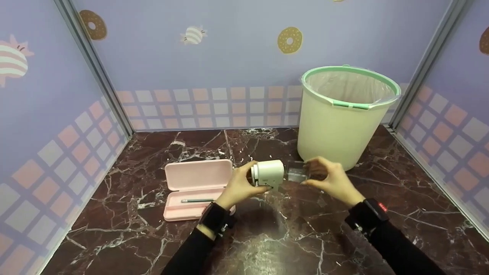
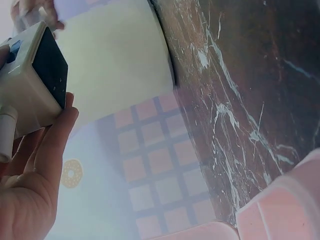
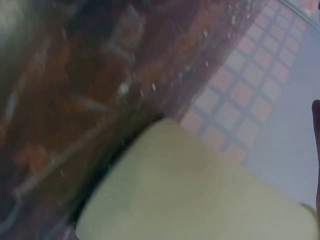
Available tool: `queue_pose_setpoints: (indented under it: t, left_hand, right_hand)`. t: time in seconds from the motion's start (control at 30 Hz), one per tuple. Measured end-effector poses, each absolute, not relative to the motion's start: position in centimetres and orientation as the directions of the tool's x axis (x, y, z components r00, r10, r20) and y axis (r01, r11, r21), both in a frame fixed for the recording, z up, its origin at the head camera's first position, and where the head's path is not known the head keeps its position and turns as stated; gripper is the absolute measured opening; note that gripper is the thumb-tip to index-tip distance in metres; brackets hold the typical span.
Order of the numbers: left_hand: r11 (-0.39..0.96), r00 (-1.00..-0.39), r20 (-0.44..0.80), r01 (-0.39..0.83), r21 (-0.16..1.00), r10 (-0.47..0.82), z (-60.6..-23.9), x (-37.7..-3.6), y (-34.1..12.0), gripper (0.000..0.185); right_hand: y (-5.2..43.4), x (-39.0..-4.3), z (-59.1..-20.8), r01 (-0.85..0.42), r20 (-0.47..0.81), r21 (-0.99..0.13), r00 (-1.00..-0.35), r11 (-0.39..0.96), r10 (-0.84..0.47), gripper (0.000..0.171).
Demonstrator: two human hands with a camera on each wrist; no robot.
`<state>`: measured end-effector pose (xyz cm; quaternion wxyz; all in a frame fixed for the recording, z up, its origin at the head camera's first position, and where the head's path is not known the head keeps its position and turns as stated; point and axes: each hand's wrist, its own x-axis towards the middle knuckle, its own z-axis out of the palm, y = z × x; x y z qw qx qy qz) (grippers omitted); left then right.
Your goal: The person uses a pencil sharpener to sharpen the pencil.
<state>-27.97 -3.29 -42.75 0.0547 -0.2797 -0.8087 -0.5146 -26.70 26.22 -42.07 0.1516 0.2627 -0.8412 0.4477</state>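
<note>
Hands meet above the table: your left hand (image 1: 238, 187) grips the sharpener (image 1: 268, 172), your right hand (image 1: 331, 178) pinches its clear drawer (image 1: 297, 172).

Staged booth: wallpaper panels (image 1: 237, 49), marble table (image 1: 298, 229).

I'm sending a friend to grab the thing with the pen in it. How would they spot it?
Start at the tall pale bin with the green rim, standing at the back right of the dark marble table. Look left across the table, past the person's left hand, to the pink case. It lies open and flat, a single pen inside: the only pink thing there.
</note>
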Motion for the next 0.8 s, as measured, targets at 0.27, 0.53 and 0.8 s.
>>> queue_pose_setpoints:
  t: [0.27, 0.53, 0.8]
  left_hand:
    - [0.342, -0.832, 0.396, 0.530, 0.776, 0.389, -42.8, -28.0, -3.2, 0.062]
    - [0.300, -0.796, 0.415, 0.567, 0.767, 0.441, -42.7, -27.6, -2.9, 0.060]
    - [0.274, -0.794, 0.407, 0.557, 0.784, 0.451, -42.5, -27.3, -2.8, 0.060]
  right_hand:
    - [24.4, -26.2, -43.3, -0.551, 0.424, -0.716, -0.831, 0.429, -0.359, 0.053]
    - [22.9, -26.1, -43.2, -0.531, 0.388, -0.768, -0.830, 0.358, -0.400, 0.052]
    - [21.8, -26.0, -42.7, -0.444, 0.313, -0.826, -0.873, 0.348, -0.373, 0.052]
